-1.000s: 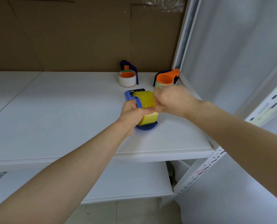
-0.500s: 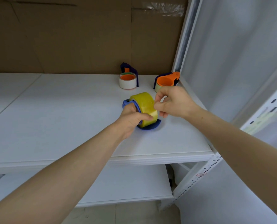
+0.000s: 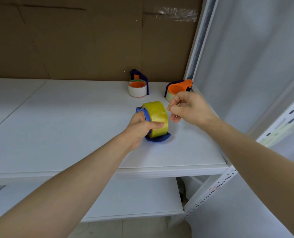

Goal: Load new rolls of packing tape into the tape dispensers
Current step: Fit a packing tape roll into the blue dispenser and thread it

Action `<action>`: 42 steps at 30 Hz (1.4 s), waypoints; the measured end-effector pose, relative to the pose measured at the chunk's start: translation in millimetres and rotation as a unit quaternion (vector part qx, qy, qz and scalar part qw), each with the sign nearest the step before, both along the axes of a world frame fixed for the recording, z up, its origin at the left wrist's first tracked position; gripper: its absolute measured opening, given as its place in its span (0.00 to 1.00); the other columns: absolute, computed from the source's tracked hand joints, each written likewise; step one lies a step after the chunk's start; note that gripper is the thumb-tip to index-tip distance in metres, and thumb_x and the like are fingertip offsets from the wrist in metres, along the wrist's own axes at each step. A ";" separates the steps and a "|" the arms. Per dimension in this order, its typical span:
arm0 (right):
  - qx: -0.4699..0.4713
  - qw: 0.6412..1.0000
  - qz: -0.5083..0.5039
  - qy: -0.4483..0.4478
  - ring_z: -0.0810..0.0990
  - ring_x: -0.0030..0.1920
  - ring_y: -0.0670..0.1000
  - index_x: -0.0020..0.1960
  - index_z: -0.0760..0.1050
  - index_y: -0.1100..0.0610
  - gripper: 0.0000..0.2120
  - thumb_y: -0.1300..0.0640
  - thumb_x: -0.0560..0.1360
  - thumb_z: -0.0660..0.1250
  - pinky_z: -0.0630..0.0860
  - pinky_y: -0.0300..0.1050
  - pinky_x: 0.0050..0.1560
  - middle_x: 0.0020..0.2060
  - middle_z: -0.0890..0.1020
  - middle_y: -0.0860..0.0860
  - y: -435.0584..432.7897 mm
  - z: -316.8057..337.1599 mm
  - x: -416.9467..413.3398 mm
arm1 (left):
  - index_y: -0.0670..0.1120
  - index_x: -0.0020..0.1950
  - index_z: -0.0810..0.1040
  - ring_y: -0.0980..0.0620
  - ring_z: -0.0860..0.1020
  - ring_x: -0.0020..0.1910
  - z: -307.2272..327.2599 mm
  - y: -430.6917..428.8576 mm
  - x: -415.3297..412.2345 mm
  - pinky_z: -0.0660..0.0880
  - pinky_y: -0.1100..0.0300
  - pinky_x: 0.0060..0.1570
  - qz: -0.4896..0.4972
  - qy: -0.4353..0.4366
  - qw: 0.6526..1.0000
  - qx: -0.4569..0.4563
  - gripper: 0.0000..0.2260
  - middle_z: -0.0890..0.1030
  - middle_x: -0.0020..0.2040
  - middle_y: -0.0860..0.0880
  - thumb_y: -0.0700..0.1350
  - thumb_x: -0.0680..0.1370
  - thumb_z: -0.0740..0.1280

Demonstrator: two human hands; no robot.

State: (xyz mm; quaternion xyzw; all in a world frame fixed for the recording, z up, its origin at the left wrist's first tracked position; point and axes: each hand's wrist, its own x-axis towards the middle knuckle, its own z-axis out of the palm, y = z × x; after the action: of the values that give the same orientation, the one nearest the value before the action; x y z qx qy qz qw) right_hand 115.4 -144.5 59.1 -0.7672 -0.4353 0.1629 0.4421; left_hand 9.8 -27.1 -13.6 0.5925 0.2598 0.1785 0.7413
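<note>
Step now: A new yellow roll (image 3: 157, 115) already sits on the blue dispenser (image 3: 157, 138). I think the job in hand is finding the loose end of the tape and peeling it up.
Where the roll is: It is on the white shelf (image 3: 74, 126), toward the right side, about halfway between the front edge and the back edge. The roll stands on its edge, and the blue foot of the dispenser touches the shelf.
Left hand: The left hand (image 3: 139, 127) is curled around the blue dispenser. Its thumb presses on the front of the yellow roll to keep it from turning.
Right hand: The right hand (image 3: 189, 109) is just beside the roll on its right. Its fingertips (image 3: 171, 109) are pinched together right at the side of the roll. It looks like they hold the tape's end, but the tape is thin and see-through, so I cannot be sure.
Next move: I think the end must be pulled out slowly and led to the cutting edge of the dispenser. The left hand should hold tight so the roll does not slip off.
Watch out: The sticky end may fold over and stick to itself.
Others: A dispenser with a white roll (image 3: 137, 89) and an orange dispenser (image 3: 178, 89) wait near the back edge, the orange one by the back right corner.
</note>
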 end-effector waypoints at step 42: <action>-0.067 0.980 -0.022 0.188 0.74 0.23 0.47 0.45 0.81 0.68 0.06 0.68 0.71 0.66 0.68 0.37 0.21 0.37 0.84 0.58 8.3 5.1 -19.9 | 0.39 0.67 0.71 0.44 0.77 0.60 8.1 -3.0 -10.2 0.73 0.54 0.61 -0.041 -0.028 0.999 -0.004 0.26 0.79 0.60 0.42 0.27 0.71 0.68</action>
State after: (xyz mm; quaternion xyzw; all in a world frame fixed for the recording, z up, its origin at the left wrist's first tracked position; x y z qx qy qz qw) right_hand 95.6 -136.3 64.2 -0.7600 -0.3157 0.3235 0.4669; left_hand -0.4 -30.1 -5.4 0.5947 0.2149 0.1640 0.7572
